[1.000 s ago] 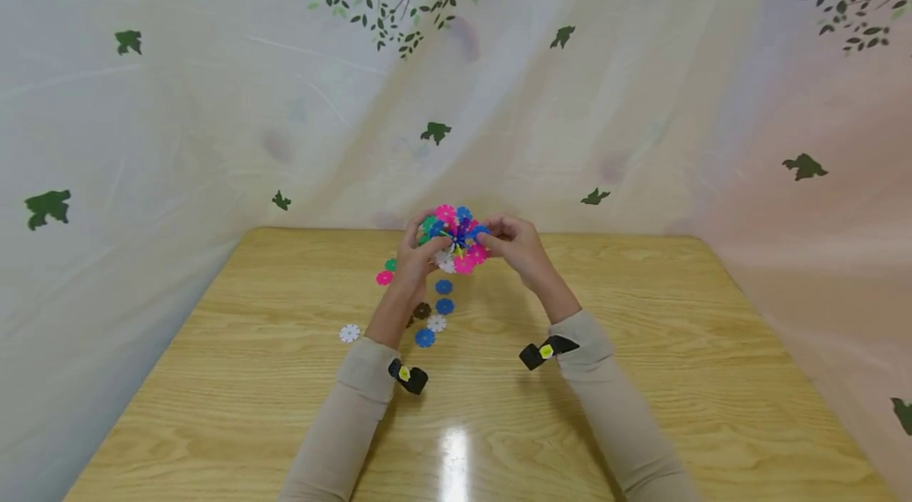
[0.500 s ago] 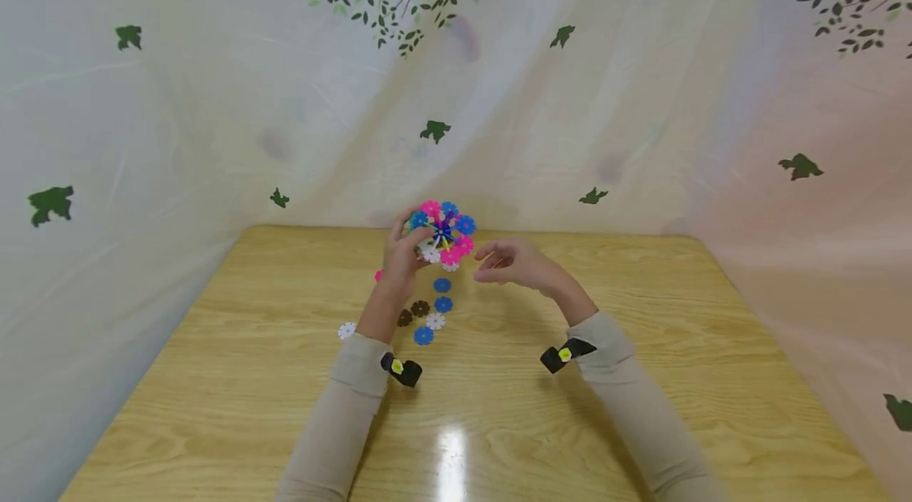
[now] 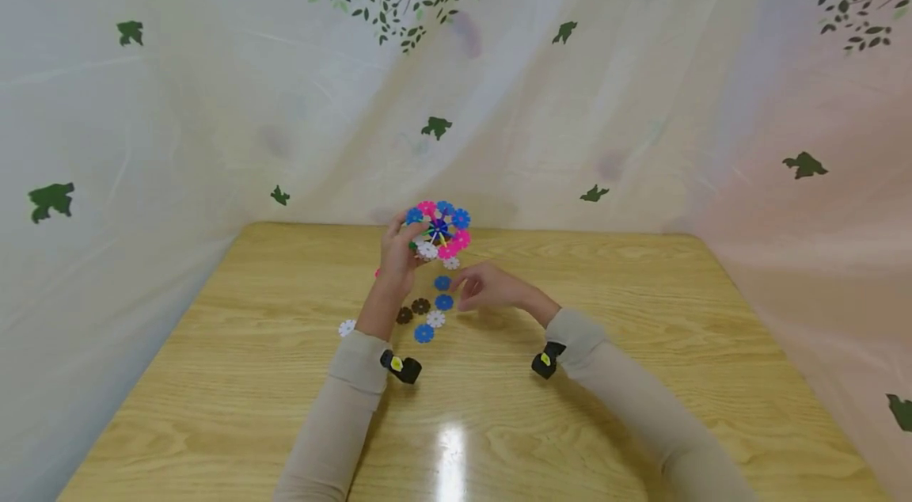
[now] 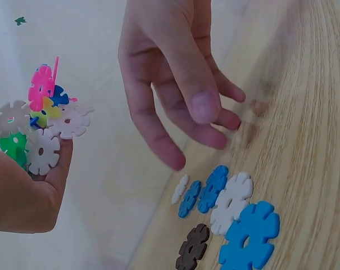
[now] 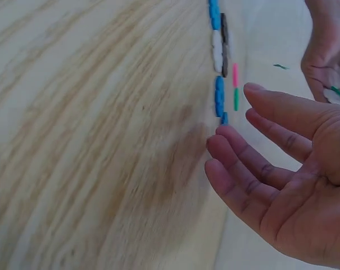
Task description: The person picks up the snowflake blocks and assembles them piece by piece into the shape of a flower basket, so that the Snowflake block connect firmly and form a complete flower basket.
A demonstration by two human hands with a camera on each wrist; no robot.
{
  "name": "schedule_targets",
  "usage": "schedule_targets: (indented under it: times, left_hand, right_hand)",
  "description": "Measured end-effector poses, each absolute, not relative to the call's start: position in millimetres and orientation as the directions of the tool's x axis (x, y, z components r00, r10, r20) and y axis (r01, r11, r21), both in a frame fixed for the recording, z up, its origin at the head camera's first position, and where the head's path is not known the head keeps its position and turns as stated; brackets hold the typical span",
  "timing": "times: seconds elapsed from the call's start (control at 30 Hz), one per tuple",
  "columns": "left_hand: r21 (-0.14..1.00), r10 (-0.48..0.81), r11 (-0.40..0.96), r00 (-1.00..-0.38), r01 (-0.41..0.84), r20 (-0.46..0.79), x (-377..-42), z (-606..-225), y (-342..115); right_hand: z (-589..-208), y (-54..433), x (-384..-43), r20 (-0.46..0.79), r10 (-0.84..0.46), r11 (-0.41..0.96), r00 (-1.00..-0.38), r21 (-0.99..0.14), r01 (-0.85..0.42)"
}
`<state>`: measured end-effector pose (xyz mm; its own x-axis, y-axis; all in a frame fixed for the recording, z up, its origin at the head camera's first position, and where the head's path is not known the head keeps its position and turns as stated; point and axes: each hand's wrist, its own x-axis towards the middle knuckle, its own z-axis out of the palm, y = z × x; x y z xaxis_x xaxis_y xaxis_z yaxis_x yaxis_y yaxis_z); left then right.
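Note:
My left hand point(image 3: 400, 252) holds up a round cluster of interlocking snowflake discs point(image 3: 447, 250) in pink, blue, white, green and yellow, its thumb lying on the near side. In the left wrist view the cluster point(image 4: 41, 151) rests against the fingers. Just right of the loose discs, my right hand point(image 3: 493, 287) hovers low over the table with nothing between its spread, slightly bent fingers. Nearest to it are two blue snowflake discs point(image 3: 443, 302). In the right wrist view the right hand point(image 5: 288, 174) shows its palm, apart from the discs.
On the wooden table point(image 3: 570, 423) lie several loose discs: a white disc point(image 3: 435, 319), a brown disc point(image 3: 421, 306), a blue disc point(image 3: 423, 333) and another white one farther left. A pink disc is partly hidden behind the left wrist. A printed cloth point(image 3: 513, 130) hangs behind the table.
My right hand has let go of the cluster and moved down and left toward the blue discs. The left hand has shifted slightly left with the cluster.

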<state>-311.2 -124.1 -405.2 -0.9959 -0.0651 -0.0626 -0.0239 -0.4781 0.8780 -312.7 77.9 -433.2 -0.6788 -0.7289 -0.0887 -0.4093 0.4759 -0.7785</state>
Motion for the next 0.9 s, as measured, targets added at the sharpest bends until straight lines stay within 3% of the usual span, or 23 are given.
schedule_targets:
  times: [0.53,0.9]
  left_hand:
    - [0.878,-0.038,-0.476,-0.997,-0.039,-0.065,-316.4,-406.7,-122.9]
    - [0.893,-0.025,-0.449,-0.998,-0.045,-0.062,-316.3,-407.6,-123.2]
  right_hand:
    - [-442.2,55.0,-327.4,-0.074,-0.796,0.504,-0.601,-0.631,-0.589]
    - [-437.8,76.2,-329.4,-0.193,-0.72,0.55,-0.666,-0.745,-0.379]
